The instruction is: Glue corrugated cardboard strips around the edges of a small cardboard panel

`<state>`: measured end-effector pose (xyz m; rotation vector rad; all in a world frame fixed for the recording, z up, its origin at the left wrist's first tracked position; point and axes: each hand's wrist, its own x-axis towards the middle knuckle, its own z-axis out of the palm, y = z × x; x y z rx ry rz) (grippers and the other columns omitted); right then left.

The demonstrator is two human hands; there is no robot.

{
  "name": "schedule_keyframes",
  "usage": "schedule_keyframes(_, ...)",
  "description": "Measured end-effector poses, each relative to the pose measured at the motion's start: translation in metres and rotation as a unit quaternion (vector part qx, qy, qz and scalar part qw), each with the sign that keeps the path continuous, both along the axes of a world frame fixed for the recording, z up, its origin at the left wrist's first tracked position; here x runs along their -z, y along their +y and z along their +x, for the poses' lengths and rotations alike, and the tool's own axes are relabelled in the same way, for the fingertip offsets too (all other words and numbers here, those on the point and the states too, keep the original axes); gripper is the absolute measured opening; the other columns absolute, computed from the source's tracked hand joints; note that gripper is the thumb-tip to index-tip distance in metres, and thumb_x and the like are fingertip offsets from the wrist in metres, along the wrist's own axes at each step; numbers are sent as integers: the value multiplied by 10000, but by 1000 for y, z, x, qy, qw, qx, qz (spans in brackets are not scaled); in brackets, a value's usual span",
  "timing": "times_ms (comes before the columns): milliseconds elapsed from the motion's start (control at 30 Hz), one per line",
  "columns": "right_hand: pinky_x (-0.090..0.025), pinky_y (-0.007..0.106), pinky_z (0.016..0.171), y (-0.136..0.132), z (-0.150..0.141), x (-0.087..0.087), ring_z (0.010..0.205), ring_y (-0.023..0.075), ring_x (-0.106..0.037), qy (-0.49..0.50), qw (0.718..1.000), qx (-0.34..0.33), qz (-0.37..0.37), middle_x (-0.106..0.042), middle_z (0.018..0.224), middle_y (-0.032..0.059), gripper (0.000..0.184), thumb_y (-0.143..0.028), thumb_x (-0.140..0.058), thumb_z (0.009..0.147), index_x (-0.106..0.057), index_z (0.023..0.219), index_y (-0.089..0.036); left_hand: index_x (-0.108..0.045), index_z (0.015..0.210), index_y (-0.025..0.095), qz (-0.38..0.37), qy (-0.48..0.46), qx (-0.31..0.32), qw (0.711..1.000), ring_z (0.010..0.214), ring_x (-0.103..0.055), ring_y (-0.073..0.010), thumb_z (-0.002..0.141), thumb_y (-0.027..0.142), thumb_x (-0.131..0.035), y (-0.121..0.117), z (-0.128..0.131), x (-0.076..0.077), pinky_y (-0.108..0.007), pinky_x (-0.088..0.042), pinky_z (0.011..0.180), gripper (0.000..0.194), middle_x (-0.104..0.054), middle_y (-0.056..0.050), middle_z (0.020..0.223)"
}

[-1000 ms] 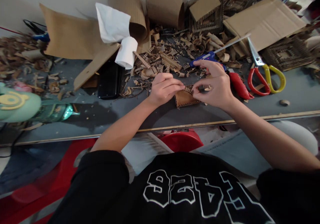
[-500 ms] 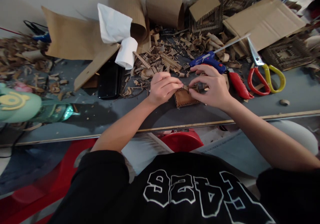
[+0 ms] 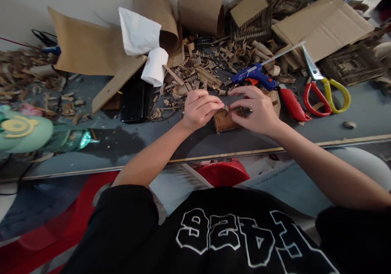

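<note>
A small strip of corrugated cardboard (image 3: 226, 108) is pinched between the fingertips of my left hand (image 3: 201, 109) and my right hand (image 3: 255, 109). Both hands are closed on it, with the right hand's upper fingers curved and slightly spread. Just below the fingertips, a small brown cardboard piece with a ridged border (image 3: 224, 121) lies on the table, partly covered by my right hand. Behind the right hand rests a blue hot glue gun (image 3: 255, 75).
Scissors (image 3: 317, 86) with red and yellow handles and a red-handled tool (image 3: 293, 105) lie at right. A black phone (image 3: 133, 103), a paper roll (image 3: 155, 67) and a green bottle (image 3: 67, 139) are at left. Cardboard scraps (image 3: 195, 72) and cardboard tubes (image 3: 200, 11) fill the back.
My right hand's fingers have shifted slightly to the left at the strip. My left hand stays nearly in place, and the view has moved a little.
</note>
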<state>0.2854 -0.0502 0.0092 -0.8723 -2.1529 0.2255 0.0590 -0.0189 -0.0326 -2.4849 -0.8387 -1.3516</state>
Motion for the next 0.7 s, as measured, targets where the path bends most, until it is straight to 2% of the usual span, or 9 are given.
schedule_keyframes(167, -530, 439, 918, -1, -2, 2, 971, 247, -689, 7, 1000, 25, -10, -734, 1035, 47, 44, -200, -637, 739, -676, 749, -217, -674, 1007, 275, -36, 8, 24, 999, 978, -610, -181, 994, 390, -556, -2, 2, -3, -364, -476, 904, 166, -749, -2, 950)
schedule_keyframes(300, -533, 404, 857, -1, -3, 5, 850, 221, -693, 35, 997, 72, -13, -725, 872, 34, 24, -196, -626, 724, -613, 727, -217, -552, 1190, 210, -98, -26, -13, 995, 1117, -585, -244, 979, 556, -478, -8, 7, -10, -417, -463, 971, 412, -669, -109, 1117)
schedule_keyframes(400, -535, 392, 829, -1, -4, 7, 831, 219, -690, 42, 994, 97, -9, -716, 836, 30, 43, -197, -620, 725, -585, 719, -222, -557, 1013, 209, -125, -56, -6, 990, 979, -591, -225, 959, 614, -468, -14, 12, -14, -401, -467, 897, 418, -638, -79, 948)
schedule_keyframes(500, -538, 390, 821, -2, -5, 7, 818, 215, -684, 32, 994, 100, -10, -712, 834, 30, 64, -205, -618, 733, -564, 706, -226, -593, 867, 201, -158, -15, 32, 987, 856, -594, -196, 971, 577, -502, -17, 17, -13, -362, -452, 806, 401, -618, -25, 740)
schedule_keyframes(600, -543, 377, 800, -4, -5, 8, 812, 212, -680, 21, 996, 92, 0, -711, 833, 31, 70, -206, -620, 742, -562, 707, -223, -658, 923, 182, -131, 3, 48, 990, 918, -620, -199, 993, 508, -515, -16, 21, -9, -353, -450, 812, 362, -686, -38, 797)
schedule_keyframes(700, -541, 358, 778, -6, -6, 9, 816, 207, -683, 13, 996, 90, -5, -713, 843, 30, 62, -220, -621, 743, -567, 712, -219, -671, 897, 164, -102, -5, 69, 992, 908, -624, -185, 989, 459, -546, -13, 22, -5, -331, -467, 809, 334, -719, -47, 847)
